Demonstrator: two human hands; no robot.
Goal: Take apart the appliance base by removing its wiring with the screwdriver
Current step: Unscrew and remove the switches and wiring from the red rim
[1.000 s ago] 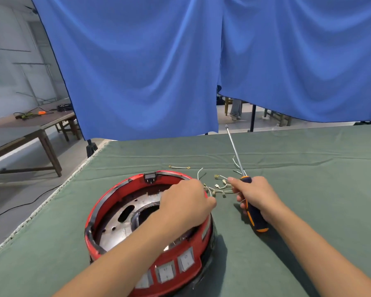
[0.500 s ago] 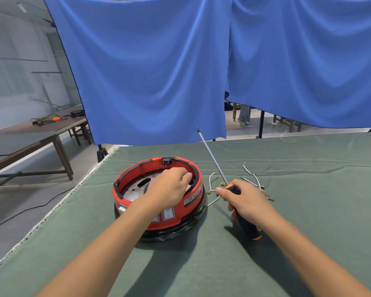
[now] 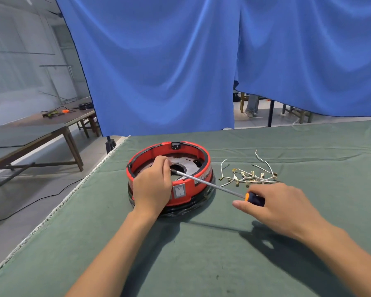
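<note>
The red appliance base [image 3: 169, 174] sits on the green cloth-covered table [image 3: 223, 254], toward the far left part of the cloth, open side up, with its metal plate and a dark central hole showing inside the ring. A grey rocker switch [image 3: 179, 191] faces the near side of the ring.

The left hand [image 3: 152, 185] lies over the near rim of the base, wrist on the near side, its fingers curled down into the ring beside the central hole; whether they pinch anything there cannot be told.

The right hand [image 3: 274, 207] grasps the dark, orange-collared handle of the screwdriver [image 3: 210, 185], to the right of the base and just above the cloth. Its fingers wrap the handle, with the thumb stretched out to the left below the collar. The long metal shaft slants up and left from that grip, crosses over the right rim of the base, and its tip ends inside the ring, right by the left hand's fingertips.

A loose tangle of white wires [image 3: 247, 175] with brass terminals lies on the cloth to the right of the base, just beyond the right hand.
</note>
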